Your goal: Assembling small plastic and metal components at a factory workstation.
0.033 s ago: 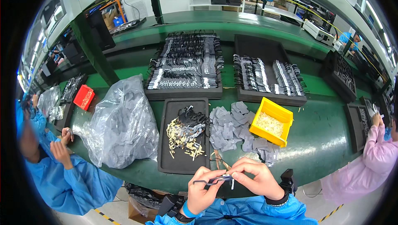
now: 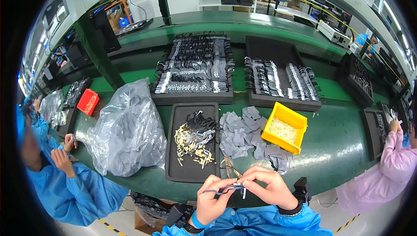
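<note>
Close to the table's front edge, my left hand [image 2: 210,202] and my right hand [image 2: 270,187] pinch a small dark part with a thin bent lead [image 2: 213,191] between them. A white strip shows on it at the right fingertips; the fingers cover much of the rest. Just beyond the hands lies a loose pile of flat grey pieces [image 2: 238,132]. Left of that pile, a shallow black tray [image 2: 184,171] holds a heap of dark strips with gold-coloured ends [image 2: 197,144]. A yellow bin [image 2: 278,139] with small pale bits stands right of the grey pieces.
Two black foam trays [image 2: 191,100] [image 2: 282,103] with rows of leaded parts stand farther back. A clear bag [image 2: 130,136] of grey pieces and a red bin [image 2: 88,102] are at left. People in blue [image 2: 82,192] and pink [image 2: 371,188] sit on either side.
</note>
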`<control>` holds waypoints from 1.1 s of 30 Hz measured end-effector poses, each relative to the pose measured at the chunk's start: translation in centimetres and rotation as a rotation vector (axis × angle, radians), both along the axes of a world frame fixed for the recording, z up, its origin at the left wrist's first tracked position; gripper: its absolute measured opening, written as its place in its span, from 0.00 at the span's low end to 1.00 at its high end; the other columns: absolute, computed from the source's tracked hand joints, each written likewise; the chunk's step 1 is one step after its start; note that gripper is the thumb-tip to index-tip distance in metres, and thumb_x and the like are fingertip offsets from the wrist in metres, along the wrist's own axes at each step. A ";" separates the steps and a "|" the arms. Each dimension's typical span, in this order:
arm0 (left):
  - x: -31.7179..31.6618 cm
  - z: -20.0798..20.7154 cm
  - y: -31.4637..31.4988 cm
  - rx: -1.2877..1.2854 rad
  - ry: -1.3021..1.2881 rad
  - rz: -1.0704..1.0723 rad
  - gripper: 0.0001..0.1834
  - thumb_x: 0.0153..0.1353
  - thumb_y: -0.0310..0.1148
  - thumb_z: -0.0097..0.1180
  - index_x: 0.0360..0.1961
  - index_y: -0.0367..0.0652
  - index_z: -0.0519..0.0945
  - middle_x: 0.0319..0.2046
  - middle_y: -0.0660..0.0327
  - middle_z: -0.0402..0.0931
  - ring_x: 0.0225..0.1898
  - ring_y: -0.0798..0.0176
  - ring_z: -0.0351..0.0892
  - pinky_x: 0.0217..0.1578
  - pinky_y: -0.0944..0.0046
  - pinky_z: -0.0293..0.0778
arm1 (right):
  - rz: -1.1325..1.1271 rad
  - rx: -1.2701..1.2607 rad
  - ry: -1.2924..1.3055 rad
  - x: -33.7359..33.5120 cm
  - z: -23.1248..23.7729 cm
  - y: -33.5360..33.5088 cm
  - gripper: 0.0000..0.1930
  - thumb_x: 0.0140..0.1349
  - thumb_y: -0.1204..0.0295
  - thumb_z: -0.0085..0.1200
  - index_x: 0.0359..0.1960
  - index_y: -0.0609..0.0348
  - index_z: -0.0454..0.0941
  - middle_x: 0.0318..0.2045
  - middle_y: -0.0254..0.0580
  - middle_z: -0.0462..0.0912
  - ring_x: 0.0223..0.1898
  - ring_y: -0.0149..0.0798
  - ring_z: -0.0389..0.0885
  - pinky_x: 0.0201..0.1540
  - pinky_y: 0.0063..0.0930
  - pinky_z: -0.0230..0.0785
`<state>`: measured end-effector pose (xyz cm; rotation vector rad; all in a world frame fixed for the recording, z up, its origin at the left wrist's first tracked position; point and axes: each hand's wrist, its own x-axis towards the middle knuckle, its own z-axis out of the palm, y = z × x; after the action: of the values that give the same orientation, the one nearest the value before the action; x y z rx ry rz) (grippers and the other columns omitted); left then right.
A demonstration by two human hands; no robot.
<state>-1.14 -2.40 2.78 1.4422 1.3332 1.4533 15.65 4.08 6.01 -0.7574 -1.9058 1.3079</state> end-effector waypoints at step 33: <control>-1.0 -0.9 0.3 0.473 0.318 -0.022 0.19 0.39 0.09 0.55 0.33 0.40 0.78 0.29 0.56 0.68 0.28 0.56 0.77 0.27 0.63 0.75 | -0.037 0.194 0.037 -0.9 0.8 -0.9 0.07 0.48 0.81 0.59 0.31 0.63 0.78 0.30 0.40 0.77 0.30 0.34 0.77 0.31 0.23 0.70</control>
<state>-2.11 -2.09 1.92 2.0557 1.1927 1.6481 14.76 3.20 6.83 -0.6615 -1.9458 1.0881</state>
